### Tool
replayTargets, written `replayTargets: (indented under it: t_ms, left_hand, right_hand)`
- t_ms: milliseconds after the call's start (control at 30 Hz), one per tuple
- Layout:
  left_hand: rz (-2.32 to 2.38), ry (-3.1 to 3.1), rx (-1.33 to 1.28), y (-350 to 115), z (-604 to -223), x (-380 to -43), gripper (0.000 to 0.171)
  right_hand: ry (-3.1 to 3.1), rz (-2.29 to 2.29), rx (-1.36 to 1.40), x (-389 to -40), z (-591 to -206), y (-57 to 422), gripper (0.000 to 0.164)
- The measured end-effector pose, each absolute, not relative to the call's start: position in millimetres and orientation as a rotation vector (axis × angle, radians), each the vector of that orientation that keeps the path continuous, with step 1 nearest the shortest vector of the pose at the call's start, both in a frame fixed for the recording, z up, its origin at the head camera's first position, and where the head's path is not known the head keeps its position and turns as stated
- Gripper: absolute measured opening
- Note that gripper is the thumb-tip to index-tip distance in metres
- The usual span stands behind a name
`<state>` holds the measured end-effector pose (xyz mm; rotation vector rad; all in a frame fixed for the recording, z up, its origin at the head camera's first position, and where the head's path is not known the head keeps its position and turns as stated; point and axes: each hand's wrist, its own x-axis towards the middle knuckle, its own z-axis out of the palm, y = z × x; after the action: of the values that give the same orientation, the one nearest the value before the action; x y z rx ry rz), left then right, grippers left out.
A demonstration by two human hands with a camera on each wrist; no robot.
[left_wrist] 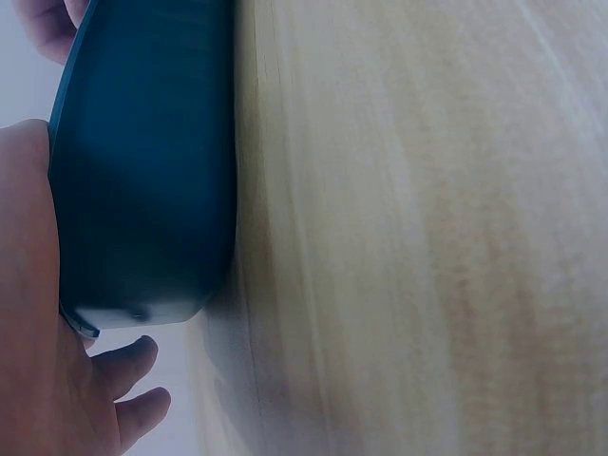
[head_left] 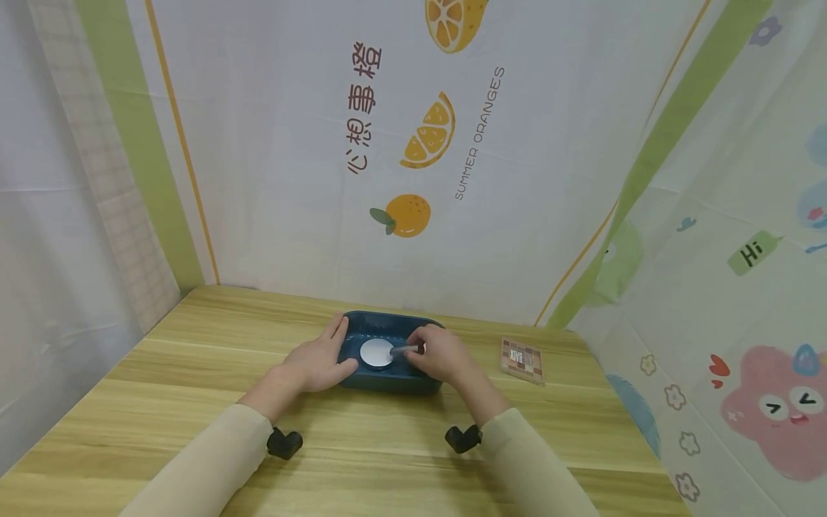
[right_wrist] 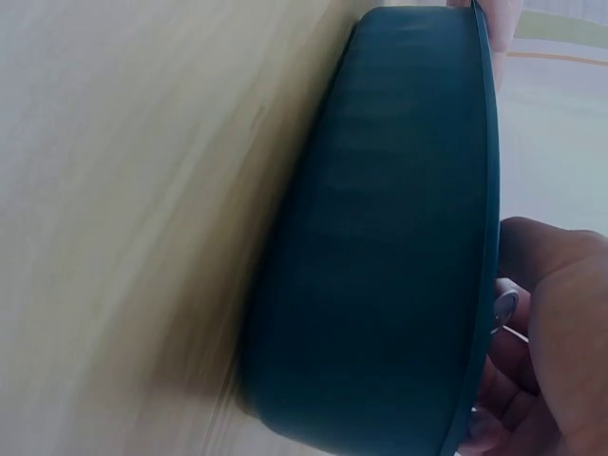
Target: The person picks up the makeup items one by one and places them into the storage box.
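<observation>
A dark blue rectangular basin (head_left: 394, 384) stands on the wooden table. My left hand (head_left: 319, 362) holds its left end, with the thumb over the near rim and the fingers along the far corner. In the left wrist view, fingertips (left_wrist: 136, 369) show outside the basin's end wall. My right hand (head_left: 442, 353) reaches over the right end and pinches a slim grey-handled utensil (head_left: 403, 350). Its inner end meets a round white disc (head_left: 376, 352) inside the basin. The right wrist view shows a shiny metal handle end (right_wrist: 505, 308) between the fingers, just past the rim.
A brown checkered flat packet (head_left: 522, 360) lies on the table (head_left: 388, 459) to the right of the basin. Behind the table hangs a white curtain (head_left: 291, 215) with orange prints. Black wrist mounts (head_left: 284, 443) sit under both sleeves.
</observation>
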<state>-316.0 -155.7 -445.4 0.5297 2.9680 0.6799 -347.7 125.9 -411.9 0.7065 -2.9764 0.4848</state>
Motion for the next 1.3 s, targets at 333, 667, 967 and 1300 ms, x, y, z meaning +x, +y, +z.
replayTargets:
  t_ms: [333, 667, 967, 1300]
  left_hand:
    - [0.685, 2.975, 0.535, -155.2, -445.1, -315.7, 0.097]
    - [0.683, 2.967, 0.513, -155.6, -445.0, -315.9, 0.097]
    - [0.67, 2.963, 0.503, -154.9, -443.1, -313.7, 0.097]
    - [0.666, 2.959, 0.495, -152.9, -440.4, -312.8, 0.096]
  right_hand:
    - [-2.99, 0.477, 0.81, -347.0, -411.5, 123.3, 0.021]
    - [-3.011, 0.544, 0.868, -350.7, -413.9, 127.0, 0.017]
    - [-3.104, 0.608, 0.88, -349.1, -414.9, 127.7, 0.015]
    - [-3.132, 0.549, 0.891, -350.1, -413.7, 117.8, 0.011]
